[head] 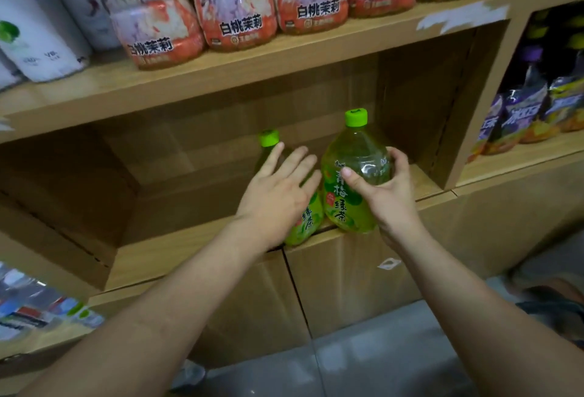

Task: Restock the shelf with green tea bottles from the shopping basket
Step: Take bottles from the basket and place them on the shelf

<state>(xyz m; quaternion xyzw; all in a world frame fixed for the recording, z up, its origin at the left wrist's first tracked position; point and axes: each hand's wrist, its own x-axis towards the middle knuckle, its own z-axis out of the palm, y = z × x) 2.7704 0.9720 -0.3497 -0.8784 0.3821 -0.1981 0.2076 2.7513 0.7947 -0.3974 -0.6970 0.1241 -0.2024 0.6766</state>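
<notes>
While the right hand grips the right green tea bottle round its shoulder, thumb across the front and fingers curled behind, that bottle stands upright with its base at the front edge of the lower shelf, toward the right end of the compartment. Just beside it on the left is the left green tea bottle, also at the front edge. The two labels look to be touching. The left hand is released, its fingers straight and spread in front of this bottle. It covers most of the body, so only the green cap and the lower label show. Whether the fingers touch the bottle cannot be told.

Both hands and forearms reach in from below and block the view of the front edge behind them. An upright wooden divider closes the compartment on the right. Beyond it stand purple-wrapped bottles, blurred and cut off by the frame. On the upper shelf stands a row of peach-coloured bottles, their tops cut off, with white containers at the left end. Torn white tape clings to that shelf's front edge. Blurred packets lie at the lower left, too smeared to identify.
</notes>
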